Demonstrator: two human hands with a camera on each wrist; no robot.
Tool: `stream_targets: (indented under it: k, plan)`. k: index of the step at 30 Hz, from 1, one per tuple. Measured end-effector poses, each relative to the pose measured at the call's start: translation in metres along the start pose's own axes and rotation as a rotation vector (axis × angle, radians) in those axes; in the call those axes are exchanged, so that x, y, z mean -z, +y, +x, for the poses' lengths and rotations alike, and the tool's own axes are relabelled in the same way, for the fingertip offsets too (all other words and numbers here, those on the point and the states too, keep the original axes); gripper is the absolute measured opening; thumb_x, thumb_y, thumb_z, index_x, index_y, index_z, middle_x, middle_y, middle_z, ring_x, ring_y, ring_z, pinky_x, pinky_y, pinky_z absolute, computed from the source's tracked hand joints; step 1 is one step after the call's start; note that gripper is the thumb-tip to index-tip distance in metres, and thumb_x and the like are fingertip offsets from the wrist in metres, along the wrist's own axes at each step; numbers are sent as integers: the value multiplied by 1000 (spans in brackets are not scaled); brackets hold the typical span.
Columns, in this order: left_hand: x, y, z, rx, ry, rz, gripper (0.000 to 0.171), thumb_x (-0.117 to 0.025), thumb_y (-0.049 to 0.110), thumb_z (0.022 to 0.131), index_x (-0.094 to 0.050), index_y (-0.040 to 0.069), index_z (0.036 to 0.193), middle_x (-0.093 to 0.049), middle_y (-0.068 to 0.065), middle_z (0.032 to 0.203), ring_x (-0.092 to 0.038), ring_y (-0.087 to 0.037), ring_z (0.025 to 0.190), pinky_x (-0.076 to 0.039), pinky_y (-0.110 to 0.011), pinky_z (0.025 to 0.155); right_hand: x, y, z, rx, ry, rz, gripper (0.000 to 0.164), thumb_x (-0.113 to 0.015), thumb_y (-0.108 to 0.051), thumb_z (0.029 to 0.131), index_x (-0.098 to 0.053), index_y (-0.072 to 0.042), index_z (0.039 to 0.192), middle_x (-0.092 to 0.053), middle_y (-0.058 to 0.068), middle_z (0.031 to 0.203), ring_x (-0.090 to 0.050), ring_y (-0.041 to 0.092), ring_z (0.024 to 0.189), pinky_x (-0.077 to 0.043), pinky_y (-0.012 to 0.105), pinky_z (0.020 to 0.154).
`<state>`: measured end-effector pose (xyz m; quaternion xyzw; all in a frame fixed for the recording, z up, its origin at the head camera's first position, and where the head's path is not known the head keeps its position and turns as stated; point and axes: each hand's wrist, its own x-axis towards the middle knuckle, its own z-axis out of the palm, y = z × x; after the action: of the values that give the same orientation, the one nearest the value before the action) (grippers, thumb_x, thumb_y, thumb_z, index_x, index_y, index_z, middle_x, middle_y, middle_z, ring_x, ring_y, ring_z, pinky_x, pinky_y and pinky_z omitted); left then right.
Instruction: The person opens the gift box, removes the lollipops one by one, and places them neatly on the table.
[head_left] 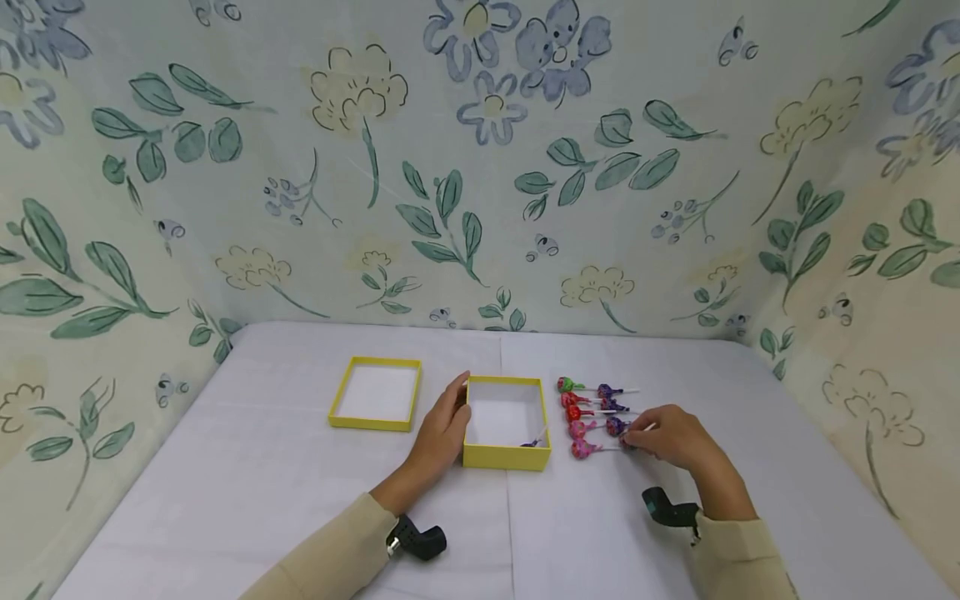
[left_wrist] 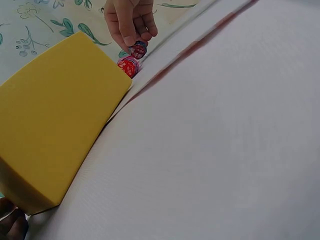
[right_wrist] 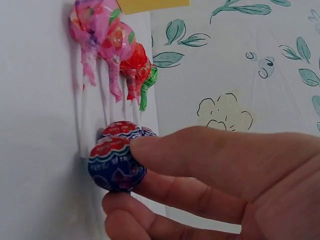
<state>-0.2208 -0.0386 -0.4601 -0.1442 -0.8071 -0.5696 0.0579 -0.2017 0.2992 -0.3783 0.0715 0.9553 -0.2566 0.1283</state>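
Note:
My left hand (head_left: 440, 425) holds the left side of an open yellow box (head_left: 507, 457), fingertips at its far left corner and thumb by the rim. Inside the box, a dark-wrapped lollipop (head_left: 531, 443) lies by the near wall. To the right, my right hand (head_left: 671, 435) pinches a blue-and-red wrapped lollipop (right_wrist: 117, 167) by its round head, between thumb and fingers. Beside that hand lie two columns of lollipops: pink (head_left: 581, 449), red (head_left: 573, 413) and green (head_left: 566, 384) ones on the left, purple ones (head_left: 617, 427) on the right.
A shallow yellow lid (head_left: 369, 424) with a white inside lies left of the box. White cloth (head_left: 300, 517) covers the table, and a flower-patterned curtain (head_left: 465, 250) rises behind it. Each wrist wears a black camera (head_left: 423, 542).

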Motion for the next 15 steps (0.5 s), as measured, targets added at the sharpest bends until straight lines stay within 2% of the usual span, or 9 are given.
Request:
stream_targets:
  k: [5, 15]
  plan:
    - [-1, 0, 0, 20, -6, 1, 51, -38, 19, 102, -29, 28, 151, -43, -6, 147, -42, -18, 133, -35, -42, 111, -4, 2, 1, -10, 0, -5, 24, -68, -24, 87, -70, -3, 97, -62, 7, 81, -54, 21, 72, -48, 31, 59]
    - [-1, 0, 1, 6, -3, 6, 50, -37, 21, 103, -28, 28, 152, -41, -5, 148, -41, -18, 134, -34, -42, 111, -5, 1, 5, -16, 16, -12, 26, -66, -24, 88, -69, -1, 98, -61, 7, 79, -54, 21, 71, -47, 30, 58]
